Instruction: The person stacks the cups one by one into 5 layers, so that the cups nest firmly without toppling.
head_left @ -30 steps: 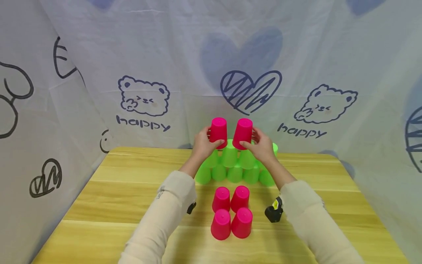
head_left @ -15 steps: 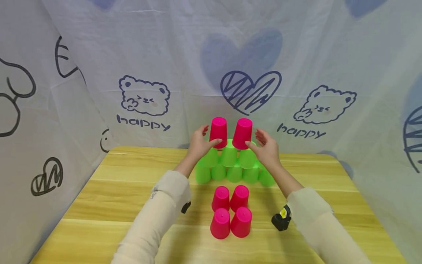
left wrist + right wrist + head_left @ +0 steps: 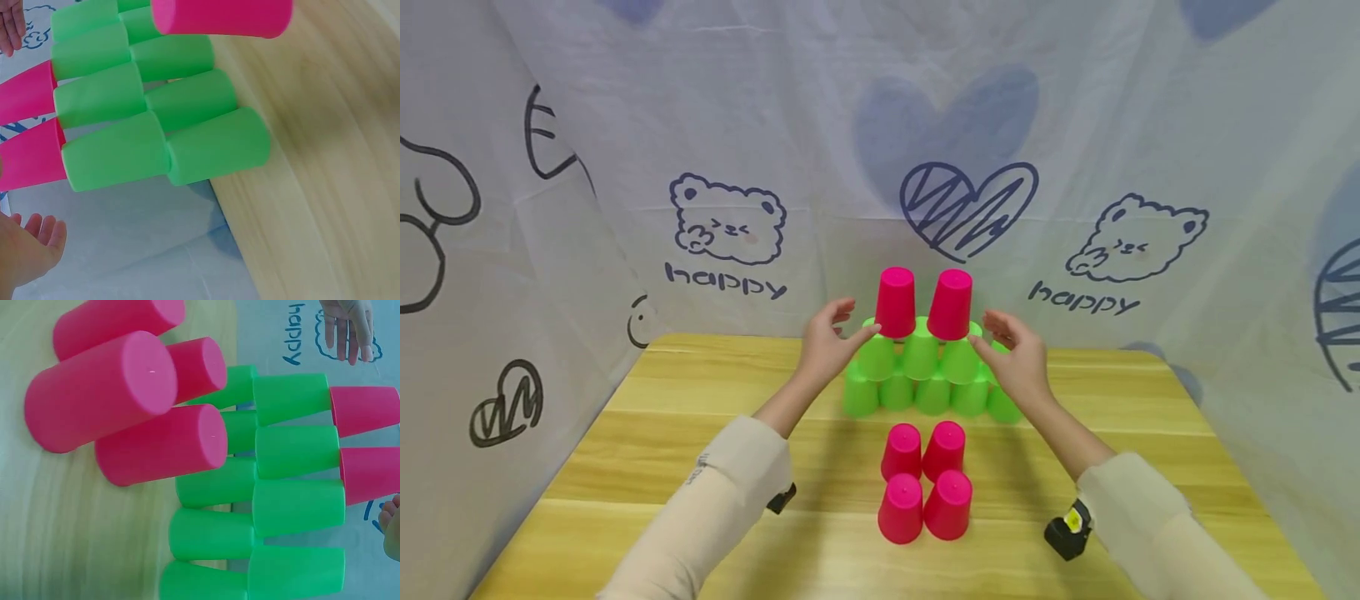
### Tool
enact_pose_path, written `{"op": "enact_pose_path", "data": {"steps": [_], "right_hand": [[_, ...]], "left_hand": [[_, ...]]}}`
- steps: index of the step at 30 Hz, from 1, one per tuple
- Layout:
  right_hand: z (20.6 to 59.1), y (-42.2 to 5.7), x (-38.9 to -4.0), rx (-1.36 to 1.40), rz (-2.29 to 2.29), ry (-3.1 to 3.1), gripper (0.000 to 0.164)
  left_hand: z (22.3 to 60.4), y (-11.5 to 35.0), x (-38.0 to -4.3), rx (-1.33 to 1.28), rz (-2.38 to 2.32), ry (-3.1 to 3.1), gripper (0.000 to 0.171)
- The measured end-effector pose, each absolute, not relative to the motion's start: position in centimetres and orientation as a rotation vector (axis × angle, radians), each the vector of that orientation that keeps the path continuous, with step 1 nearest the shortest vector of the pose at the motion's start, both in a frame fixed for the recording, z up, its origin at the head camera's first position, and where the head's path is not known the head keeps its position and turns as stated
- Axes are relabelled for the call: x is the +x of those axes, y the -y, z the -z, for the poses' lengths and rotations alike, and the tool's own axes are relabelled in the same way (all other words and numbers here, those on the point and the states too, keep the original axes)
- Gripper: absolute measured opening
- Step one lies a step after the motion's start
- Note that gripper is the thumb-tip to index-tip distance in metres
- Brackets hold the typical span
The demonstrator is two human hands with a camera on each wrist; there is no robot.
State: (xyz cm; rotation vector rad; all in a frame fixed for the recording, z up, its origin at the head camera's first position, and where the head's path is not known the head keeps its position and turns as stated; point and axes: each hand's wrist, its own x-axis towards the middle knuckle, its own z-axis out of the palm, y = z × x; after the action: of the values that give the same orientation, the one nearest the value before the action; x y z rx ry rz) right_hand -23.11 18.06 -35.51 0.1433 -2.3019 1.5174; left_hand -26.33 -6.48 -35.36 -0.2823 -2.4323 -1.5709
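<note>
Two pink cups stand upside down on the upper row of green cups (image 3: 920,354), a left pink cup (image 3: 895,302) and a right pink cup (image 3: 950,304), with a gap between them. Just left of that pair, my left hand (image 3: 829,343) is spread with nothing in it; its thumb tip lies close to the left cup's lower edge, contact unclear. My right hand (image 3: 1021,358) is likewise spread beside the right cup, its thumb near the green cup below. The left wrist view shows the left hand (image 3: 34,250) apart from the cups; the right wrist view catches only part of the right hand (image 3: 392,532).
Several upturned green cups (image 3: 932,396) form the bottom row on the wooden table (image 3: 685,467). Nearer to me, several upturned pink cups (image 3: 947,504) stand in a close group. Behind the table hangs a pale printed cloth (image 3: 820,125). Black devices (image 3: 1067,531) are at both wrists.
Both hands let go of the two pink cups and moved outward, left hand to the left, right hand to the right. The two cups stayed in place on the green row.
</note>
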Motion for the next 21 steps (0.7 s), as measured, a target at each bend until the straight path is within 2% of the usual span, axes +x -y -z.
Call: {"op": "enact_pose_path", "data": {"steps": [21], "right_hand": [[38.7,-18.1,-19.8,0.169,-1.625,2.427,0.045]], "left_hand": [[39.2,8.7,-23.4,-0.287,1.569,2.48,0.049]]}}
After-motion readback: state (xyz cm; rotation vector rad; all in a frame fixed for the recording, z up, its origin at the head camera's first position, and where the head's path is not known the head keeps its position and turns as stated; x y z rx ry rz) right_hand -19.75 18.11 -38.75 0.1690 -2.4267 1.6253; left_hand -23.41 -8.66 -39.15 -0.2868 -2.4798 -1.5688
